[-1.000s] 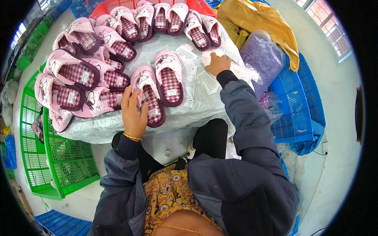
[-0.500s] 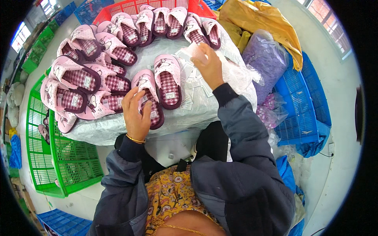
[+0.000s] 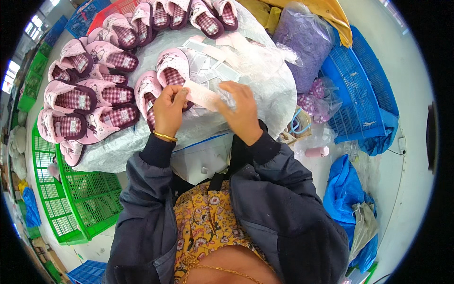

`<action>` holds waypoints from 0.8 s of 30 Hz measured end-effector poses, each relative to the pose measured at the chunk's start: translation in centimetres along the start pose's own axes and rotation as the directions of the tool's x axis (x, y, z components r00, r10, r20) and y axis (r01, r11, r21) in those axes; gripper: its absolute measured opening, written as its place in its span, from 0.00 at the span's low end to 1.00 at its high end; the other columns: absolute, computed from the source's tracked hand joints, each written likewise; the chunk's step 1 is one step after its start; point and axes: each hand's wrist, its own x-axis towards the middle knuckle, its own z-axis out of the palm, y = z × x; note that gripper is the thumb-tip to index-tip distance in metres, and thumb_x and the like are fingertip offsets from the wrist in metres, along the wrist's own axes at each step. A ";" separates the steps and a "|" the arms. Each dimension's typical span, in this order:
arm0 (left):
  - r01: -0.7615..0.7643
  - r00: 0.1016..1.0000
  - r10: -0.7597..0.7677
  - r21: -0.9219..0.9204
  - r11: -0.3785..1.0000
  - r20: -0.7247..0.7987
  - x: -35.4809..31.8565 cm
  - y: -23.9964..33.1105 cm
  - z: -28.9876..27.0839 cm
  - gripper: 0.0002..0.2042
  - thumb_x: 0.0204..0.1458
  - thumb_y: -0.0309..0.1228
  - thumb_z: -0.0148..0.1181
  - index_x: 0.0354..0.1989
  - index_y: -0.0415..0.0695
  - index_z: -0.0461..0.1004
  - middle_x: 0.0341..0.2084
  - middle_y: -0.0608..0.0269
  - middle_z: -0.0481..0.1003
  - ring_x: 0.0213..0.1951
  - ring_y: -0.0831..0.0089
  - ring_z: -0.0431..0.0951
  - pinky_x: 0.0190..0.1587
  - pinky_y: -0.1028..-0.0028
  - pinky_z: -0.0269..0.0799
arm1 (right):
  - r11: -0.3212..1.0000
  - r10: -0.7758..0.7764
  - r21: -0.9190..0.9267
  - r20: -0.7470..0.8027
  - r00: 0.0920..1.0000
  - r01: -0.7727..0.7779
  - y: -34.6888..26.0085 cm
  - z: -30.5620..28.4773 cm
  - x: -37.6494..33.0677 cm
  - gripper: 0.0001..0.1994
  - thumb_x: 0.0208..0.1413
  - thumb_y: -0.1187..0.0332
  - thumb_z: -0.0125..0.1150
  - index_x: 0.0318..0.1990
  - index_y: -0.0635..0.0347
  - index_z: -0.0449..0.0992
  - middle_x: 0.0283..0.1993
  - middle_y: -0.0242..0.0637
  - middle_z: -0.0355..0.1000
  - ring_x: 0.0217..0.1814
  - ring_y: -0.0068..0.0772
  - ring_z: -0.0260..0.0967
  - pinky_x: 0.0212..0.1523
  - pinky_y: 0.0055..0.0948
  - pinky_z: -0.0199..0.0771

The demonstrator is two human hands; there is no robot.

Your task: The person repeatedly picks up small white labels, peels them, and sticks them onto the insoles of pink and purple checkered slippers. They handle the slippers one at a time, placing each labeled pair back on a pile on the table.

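Observation:
My left hand (image 3: 169,111) pinches one end of a pale pink paper strip (image 3: 202,96) between thumb and fingers, over the near edge of the table. At the strip's other end is my right hand (image 3: 242,113), its thumb and fingers spread apart, the thumb at or against the strip. Just beyond my left hand lies a pair of pink slippers with checked insoles and dark soles: the right slipper (image 3: 172,64) is partly covered by the strip and hand, the left slipper (image 3: 148,87) partly by my hand. White printed labels (image 3: 204,64) lie scattered to their right.
More pink slippers (image 3: 71,97) are crowded along the table's left and far sides. More pale pink strips (image 3: 229,45) lie at the back. Green crates (image 3: 92,201) stand left; a purple-filled bag (image 3: 302,42) and a blue crate (image 3: 354,94) stand right of the silvery covered table (image 3: 269,71).
My right hand has come back from the far labels toward the middle. My left hand, earlier open above the left slipper, now pinches a pink strip. The view has shifted.

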 end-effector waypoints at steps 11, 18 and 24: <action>0.059 0.996 -0.070 -0.192 0.980 -0.050 5.4 1.3 6.4 0.09 0.59 0.34 0.61 0.34 0.41 0.74 0.23 0.69 0.72 0.23 0.82 0.69 0.30 0.82 0.67 | 0.936 -0.067 -0.342 0.052 0.996 0.081 6.3 -4.5 -2.2 0.11 0.44 0.75 0.64 0.36 0.51 0.80 0.36 0.29 0.70 0.39 0.37 0.67 0.41 0.35 0.65; 0.195 0.925 -0.138 -0.130 0.972 0.355 7.0 0.5 13.9 0.10 0.62 0.35 0.55 0.41 0.40 0.69 0.27 0.61 0.76 0.29 0.73 0.80 0.30 0.79 0.70 | 0.945 -0.119 -0.286 0.151 0.981 0.159 7.1 -4.7 -2.6 0.05 0.46 0.73 0.63 0.31 0.53 0.77 0.35 0.30 0.70 0.37 0.36 0.69 0.39 0.34 0.68; 0.157 0.816 -0.142 0.021 0.987 0.561 8.7 -4.7 18.1 0.09 0.61 0.32 0.55 0.39 0.37 0.70 0.30 0.61 0.75 0.29 0.77 0.78 0.33 0.78 0.76 | 0.995 -0.088 -0.027 0.101 0.991 0.092 6.3 -3.2 -4.2 0.04 0.48 0.72 0.63 0.32 0.55 0.74 0.32 0.35 0.70 0.30 0.41 0.71 0.30 0.37 0.72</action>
